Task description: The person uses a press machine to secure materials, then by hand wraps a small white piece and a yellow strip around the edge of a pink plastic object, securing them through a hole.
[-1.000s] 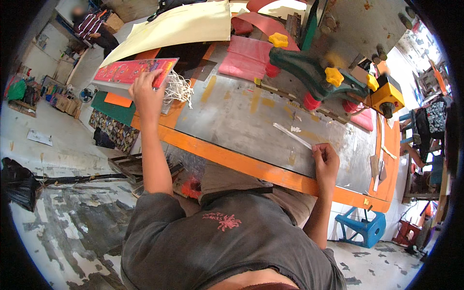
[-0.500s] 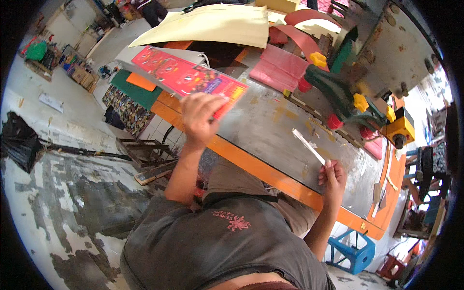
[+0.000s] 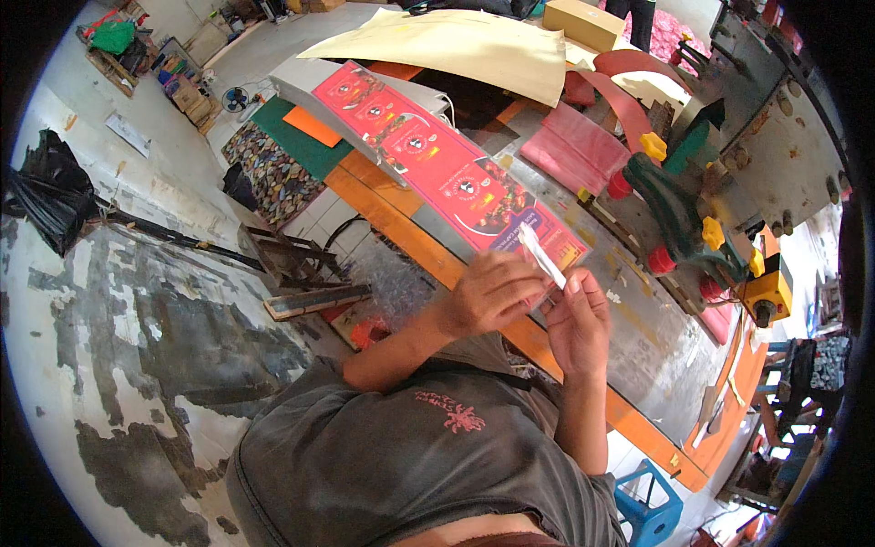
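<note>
Left hand (image 3: 492,296) and right hand (image 3: 576,321) meet close together over the near edge of the metal-topped table (image 3: 638,351), just above the orange table edge (image 3: 428,251). Both are closed on the near end of a long red printed sheet (image 3: 437,164); the left hand's fingers curl over its end, pinching it. Right hand holds a thin white strip (image 3: 541,254) between thumb and fingertips, the strip angled up and away across the sheet's purple end (exact finger contact partly hidden behind the left hand).

The sheet runs diagonally away to the far left, lying over the table and a pale stack under it.

Around:
- large cream sheet (image 3: 456,41), curved, beyond the red one
- pink stack (image 3: 579,155) to the right of the sheet
- green machine (image 3: 679,214) with red and yellow knobs, directly beyond the hands, near but apart
- yellow box-shaped unit (image 3: 770,290) at the machine's right end
- cardboard box (image 3: 592,20) at the far side
- blue stool (image 3: 649,510) on the floor under the table's right end
- black bag (image 3: 50,196) on the stained floor, well to the left
</note>
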The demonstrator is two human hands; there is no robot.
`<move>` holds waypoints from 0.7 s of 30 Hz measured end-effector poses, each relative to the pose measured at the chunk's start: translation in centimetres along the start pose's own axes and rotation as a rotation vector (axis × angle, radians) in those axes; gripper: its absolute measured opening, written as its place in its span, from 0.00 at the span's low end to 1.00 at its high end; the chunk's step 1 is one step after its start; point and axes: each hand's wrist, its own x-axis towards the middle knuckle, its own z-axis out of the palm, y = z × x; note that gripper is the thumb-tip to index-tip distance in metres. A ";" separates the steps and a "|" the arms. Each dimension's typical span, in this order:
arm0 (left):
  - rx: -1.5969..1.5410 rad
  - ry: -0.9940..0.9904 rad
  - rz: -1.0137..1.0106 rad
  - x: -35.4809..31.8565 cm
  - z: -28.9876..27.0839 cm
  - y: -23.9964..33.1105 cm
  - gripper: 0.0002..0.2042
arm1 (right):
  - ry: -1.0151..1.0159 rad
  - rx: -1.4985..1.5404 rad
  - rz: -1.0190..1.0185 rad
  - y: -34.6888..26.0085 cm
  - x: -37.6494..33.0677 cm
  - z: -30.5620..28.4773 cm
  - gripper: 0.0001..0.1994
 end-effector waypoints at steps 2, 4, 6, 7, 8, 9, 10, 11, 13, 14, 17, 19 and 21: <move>-0.117 0.001 0.028 -0.6 0.3 0.4 0.11 | 0.108 -0.106 -0.012 0.0 0.0 0.3 0.08; -0.189 0.010 0.038 -0.8 -0.1 0.4 0.12 | 0.190 -0.185 -0.040 0.1 -0.1 0.2 0.08; -0.213 0.031 0.030 -2.0 -1.0 -0.5 0.13 | 0.246 -0.240 -0.082 0.6 -0.4 -0.4 0.08; -0.249 0.315 -0.156 -2.3 -0.2 -0.3 0.13 | 0.265 -0.263 -0.084 0.8 -0.7 -0.8 0.08; -0.249 0.526 -0.333 -2.4 0.3 -0.9 0.11 | 0.285 -0.287 -0.086 1.0 -1.1 -1.3 0.08; -0.285 0.743 -0.497 -2.5 0.9 -1.5 0.10 | 0.313 -0.311 -0.093 0.9 -1.5 -1.6 0.07; -0.285 0.889 -0.653 -2.0 0.5 -3.2 0.09 | 0.342 -0.319 -0.100 0.9 -1.7 -1.5 0.08; -0.360 0.991 -0.688 -1.6 -0.2 -4.5 0.08 | 0.370 -0.327 -0.107 1.1 -2.0 -1.1 0.09; -0.530 1.113 -0.775 -1.5 -1.5 -6.3 0.10 | 0.424 -0.370 -0.123 1.2 -2.5 -1.1 0.09; -0.613 1.135 -0.825 -1.9 -2.1 -7.0 0.11 | 0.443 -0.401 -0.127 1.5 -2.7 -1.4 0.10; -0.748 1.158 -0.880 -1.9 -3.0 -7.3 0.13 | 0.487 -0.429 -0.114 1.2 -3.2 -1.0 0.10; -0.839 1.146 -0.870 -2.3 -3.8 -7.5 0.13 | 0.512 -0.464 -0.107 0.6 -4.0 -0.8 0.10; -0.901 1.096 -1.019 -1.6 -5.1 -7.6 0.20 | 0.507 -0.476 -0.163 0.8 -4.8 -2.7 0.10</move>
